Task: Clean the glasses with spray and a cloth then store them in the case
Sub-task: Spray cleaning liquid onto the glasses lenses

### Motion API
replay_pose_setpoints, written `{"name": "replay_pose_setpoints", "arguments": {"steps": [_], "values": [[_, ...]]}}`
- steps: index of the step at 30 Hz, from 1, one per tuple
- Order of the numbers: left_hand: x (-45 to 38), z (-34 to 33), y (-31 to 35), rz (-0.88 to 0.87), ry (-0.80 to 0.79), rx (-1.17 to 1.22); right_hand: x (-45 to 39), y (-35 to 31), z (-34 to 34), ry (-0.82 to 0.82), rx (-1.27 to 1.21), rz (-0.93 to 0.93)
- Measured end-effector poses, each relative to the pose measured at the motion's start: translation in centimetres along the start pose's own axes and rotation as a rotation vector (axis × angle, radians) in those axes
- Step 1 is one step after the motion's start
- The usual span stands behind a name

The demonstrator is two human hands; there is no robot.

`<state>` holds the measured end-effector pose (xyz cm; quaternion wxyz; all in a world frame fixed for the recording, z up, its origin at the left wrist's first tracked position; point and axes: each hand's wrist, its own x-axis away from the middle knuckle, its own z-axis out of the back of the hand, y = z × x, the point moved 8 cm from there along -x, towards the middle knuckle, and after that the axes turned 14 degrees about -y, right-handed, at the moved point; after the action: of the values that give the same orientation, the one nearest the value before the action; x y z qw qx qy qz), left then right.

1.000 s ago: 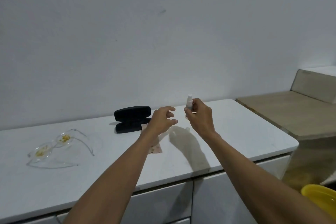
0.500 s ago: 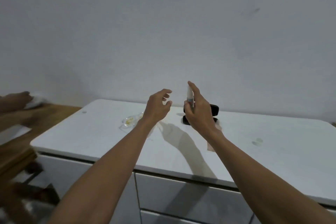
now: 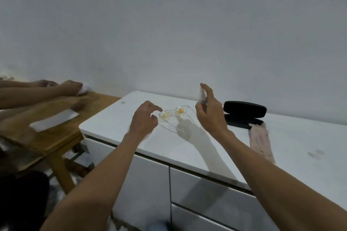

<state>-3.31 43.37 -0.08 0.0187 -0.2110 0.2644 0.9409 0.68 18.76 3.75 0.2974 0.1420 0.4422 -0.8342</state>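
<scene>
While the lenses carry yellow smears, no cleaning step can be counted as done; spraying, wiping and storing all remain, judging by the layout.

At the far left of the frame, another person's hands (image 3: 70, 86) rest on a wooden table (image 3: 56, 127) and are not part of the procedure.

Left of centre, the left hand (image 3: 144, 118) hovers over the white counter (image 3: 187, 148), fingers curled and apart, holding nothing, just beside the left end of the glasses (image 3: 173, 113).

At centre, the glasses lie on the counter, lenses up. Their long axis runs left to right, rising slightly toward the right; the arms are unfolded and extend toward the lower edge of the frame.

Right of centre, the right hand (image 3: 210, 114) is clamped on the spray bottle (image 3: 201, 94), held upright, with the index finger raised over its top.

Further right, the black case (image 3: 244, 113) sits open near the wall, and the pinkish cloth (image 3: 261, 142) lies flat in front of it, touching the case's lower half.
</scene>
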Motion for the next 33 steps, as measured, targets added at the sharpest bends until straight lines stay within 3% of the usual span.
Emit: {"name": "replay_pose_setpoints", "arguments": {"steps": [12, 16, 23, 33], "values": [[-0.5, -2.4, -1.3, -0.014, -0.026, 0.016, -0.2, 1.2, 1.1, 0.039, -0.024, -0.026], [-1.0, -2.6, -1.5, 0.013, 0.08, 0.038, 0.0, 1.7, 1.7, 0.044, -0.041, -0.037], [-1.5, -2.6, -2.6, 0.123, 0.211, 0.323, 0.6, 3.9, 3.0, 0.083, -0.08, -0.109], [-1.6, -2.8, -2.7, 0.21, 0.258, 0.398, 2.2, 5.6, 4.2, 0.129, -0.109, -0.185]]}}
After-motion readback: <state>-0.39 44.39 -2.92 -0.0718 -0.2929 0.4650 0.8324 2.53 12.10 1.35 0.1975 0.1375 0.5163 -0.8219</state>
